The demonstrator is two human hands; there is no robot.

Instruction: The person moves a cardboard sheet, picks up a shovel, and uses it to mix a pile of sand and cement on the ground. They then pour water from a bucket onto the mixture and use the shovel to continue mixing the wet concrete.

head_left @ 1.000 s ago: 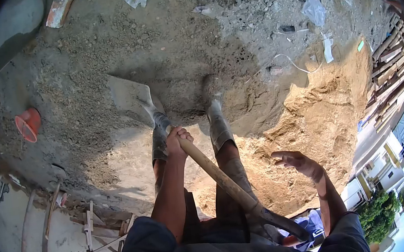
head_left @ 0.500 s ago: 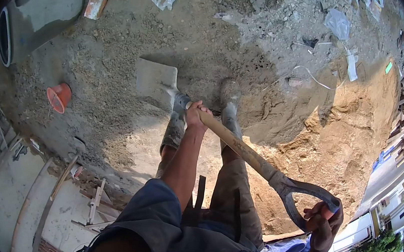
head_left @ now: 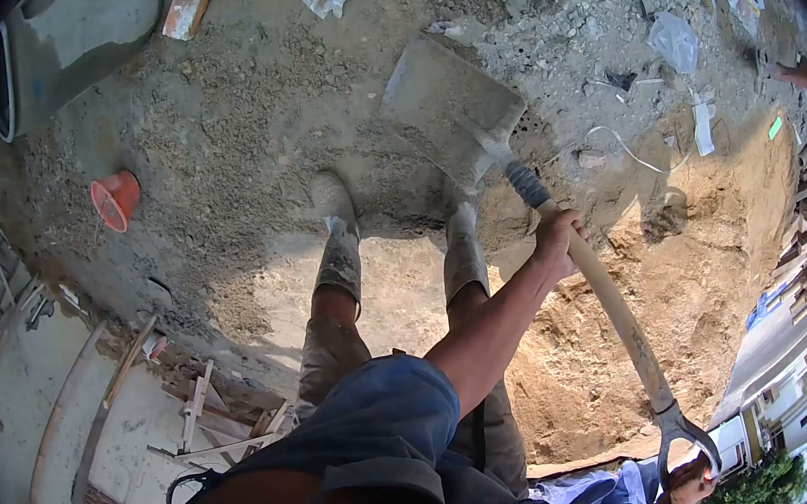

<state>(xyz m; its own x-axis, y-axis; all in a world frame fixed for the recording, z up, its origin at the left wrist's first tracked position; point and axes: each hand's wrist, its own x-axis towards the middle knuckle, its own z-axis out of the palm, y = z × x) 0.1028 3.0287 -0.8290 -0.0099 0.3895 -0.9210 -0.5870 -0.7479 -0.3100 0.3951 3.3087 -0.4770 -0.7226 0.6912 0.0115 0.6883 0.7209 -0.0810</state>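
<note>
shovel (head_left: 562, 232) blade sat over grey mix (head_left: 380, 144), unloaded; left hand (head_left: 558, 243) wrapped its shaft, right hand (head_left: 690, 489) gripped the handle; sand pile (head_left: 685, 248) beside mix mostly unmixed.

Mortar-caked shovel (head_left: 468, 118), wooden shaft slanted, blade raised over grey mix.

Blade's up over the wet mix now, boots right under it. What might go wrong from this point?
The shovel blade hangs near the right boot, so a low swing could strike it. Both boots stand in the wet grey mix, where footing may slip. The left hand holds the shaft far from the right hand on the end grip, so a loaded blade might twist.
</note>
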